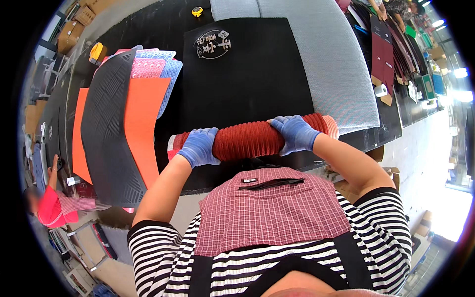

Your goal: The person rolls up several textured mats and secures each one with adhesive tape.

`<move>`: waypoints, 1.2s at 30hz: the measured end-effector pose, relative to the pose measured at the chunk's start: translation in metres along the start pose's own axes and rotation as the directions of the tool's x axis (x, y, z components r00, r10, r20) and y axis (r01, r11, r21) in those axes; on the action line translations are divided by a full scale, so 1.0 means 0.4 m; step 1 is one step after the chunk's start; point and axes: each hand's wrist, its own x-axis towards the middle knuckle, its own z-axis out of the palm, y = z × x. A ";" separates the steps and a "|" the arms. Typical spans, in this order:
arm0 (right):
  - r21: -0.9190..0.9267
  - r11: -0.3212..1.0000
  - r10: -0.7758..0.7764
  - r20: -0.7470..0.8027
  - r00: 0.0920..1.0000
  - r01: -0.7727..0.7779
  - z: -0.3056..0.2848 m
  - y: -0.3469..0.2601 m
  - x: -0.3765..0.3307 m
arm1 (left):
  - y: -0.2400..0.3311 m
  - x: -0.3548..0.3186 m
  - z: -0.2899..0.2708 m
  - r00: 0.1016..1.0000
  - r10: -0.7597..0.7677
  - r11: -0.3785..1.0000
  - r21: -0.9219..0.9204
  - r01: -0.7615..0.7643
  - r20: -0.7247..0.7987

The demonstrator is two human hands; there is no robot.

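Black table near its front edge: left hand (199,147) and right hand (295,132) both wrap the red ribbed mat roll (250,140); soft, springy, probably light, best gripped near both ends.

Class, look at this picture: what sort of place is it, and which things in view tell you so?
Probably a mat-making workshop. Gloved hands, left hand and right hand, grip a rolled red ribbed mat on a long black worktable, beside stacked textured mats and a yellow tape measure.
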 end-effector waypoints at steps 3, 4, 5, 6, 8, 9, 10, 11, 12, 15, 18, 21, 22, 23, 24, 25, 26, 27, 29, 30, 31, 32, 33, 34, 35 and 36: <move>-0.192 0.980 0.016 -0.156 0.988 -0.046 0.015 0.013 -0.045 | -0.009 0.009 -0.018 0.999 0.044 0.994 -0.097 -0.043 0.006; -0.251 0.965 0.017 -0.206 0.978 -0.070 0.007 0.012 -0.052 | -0.015 0.014 -0.019 0.999 0.047 0.990 -0.132 -0.046 0.009; -0.168 0.980 0.090 -0.088 0.992 -0.104 -0.013 0.021 -0.056 | -0.021 0.018 -0.021 0.999 0.051 0.985 -0.166 -0.048 0.014; -0.089 0.986 0.147 0.041 0.988 -0.143 -0.034 0.028 -0.055 | -0.024 0.022 -0.025 0.998 0.052 0.983 -0.177 -0.047 0.024; 0.009 0.987 0.158 0.108 0.982 -0.160 -0.060 0.058 -0.022 | -0.041 0.052 -0.060 0.988 0.114 0.975 -0.201 -0.091 0.106; 0.112 0.982 0.128 0.204 0.971 -0.153 -0.076 0.080 -0.001 | -0.049 0.072 -0.084 0.969 0.094 0.966 -0.257 -0.033 0.230; 0.212 0.965 0.086 0.294 0.952 -0.152 -0.089 0.099 0.018 | -0.063 0.079 -0.080 0.968 0.094 0.967 -0.254 -0.032 0.232; 0.271 0.952 0.054 0.303 0.952 -0.140 -0.092 0.116 0.033 | -0.084 0.089 -0.070 0.982 0.114 0.976 -0.201 -0.083 0.148; 0.273 0.951 0.057 0.306 0.950 -0.145 -0.087 0.129 0.041 | -0.086 0.097 -0.076 0.987 0.144 0.980 -0.147 -0.134 0.065; 0.166 0.986 -0.014 0.072 0.997 0.002 -0.074 0.168 0.066 | -0.103 0.154 -0.113 0.948 0.106 0.960 -0.280 -0.018 0.302; 0.452 0.870 -0.007 0.412 0.911 -0.198 -0.148 0.179 0.108 | -0.147 0.212 -0.125 0.859 0.133 0.887 -0.445 0.119 0.495; 0.479 0.809 0.047 0.525 0.850 -0.340 -0.163 0.215 0.159 | -0.181 0.260 -0.135 0.835 0.090 0.909 -0.387 0.153 0.543; 0.457 0.808 0.073 0.548 0.833 -0.372 -0.172 0.217 0.172 | -0.188 0.262 -0.133 0.836 0.089 0.909 -0.387 0.154 0.541; 0.456 0.810 0.072 0.547 0.834 -0.369 -0.170 0.220 0.176 | -0.194 0.255 -0.126 0.840 0.117 0.881 -0.446 0.159 0.530; 0.473 0.814 0.027 0.550 0.835 -0.338 -0.164 0.225 0.179 | -0.195 0.245 -0.127 0.847 0.140 0.850 -0.501 0.164 0.514; 0.495 0.811 -0.015 0.550 0.835 -0.312 -0.156 0.234 0.182 | -0.182 0.226 -0.148 0.854 0.164 0.864 -0.490 0.117 0.493; 0.460 0.840 0.002 0.529 0.848 -0.289 -0.148 0.240 0.181 | -0.160 0.186 -0.161 0.966 0.108 0.975 -0.213 -0.057 0.236; 0.477 0.826 -0.011 0.544 0.839 -0.299 -0.151 0.242 0.185 | -0.136 0.141 -0.155 0.982 0.107 0.983 -0.163 -0.081 0.155; 0.490 0.815 -0.022 0.559 0.829 -0.309 -0.169 0.238 0.187 | -0.090 0.100 -0.105 0.999 0.036 0.998 0.042 -0.035 -0.017; 0.466 0.821 0.003 0.574 0.819 -0.330 -0.179 0.232 0.183 | -0.082 0.105 -0.107 0.999 0.030 0.999 0.037 -0.030 -0.014; 0.443 0.825 0.034 0.580 0.814 -0.351 -0.189 0.227 0.183 | -0.086 0.126 -0.126 0.999 0.016 0.999 -0.036 -0.014 0.047; 0.445 0.824 0.037 0.576 0.817 -0.351 -0.187 0.227 0.179 | -0.092 0.146 -0.147 0.994 0.009 0.994 -0.106 0.003 0.110; 0.483 0.804 0.038 0.542 0.839 -0.348 -0.192 0.228 0.169 | -0.097 0.156 -0.162 0.994 0.033 0.987 -0.160 -0.016 0.105; 0.521 0.781 0.041 0.507 0.861 -0.344 -0.197 0.226 0.157 | -0.108 0.172 -0.167 0.995 0.034 0.987 -0.162 -0.017 0.098; 0.527 0.779 0.051 0.488 0.871 -0.340 -0.206 0.226 0.139 | -0.127 0.191 -0.168 0.988 0.057 0.975 -0.220 -0.024 0.144; 0.520 0.781 0.061 0.488 0.871 -0.346 -0.206 0.212 0.120 | -0.146 0.218 -0.166 0.979 0.087 0.960 -0.279 -0.032 0.187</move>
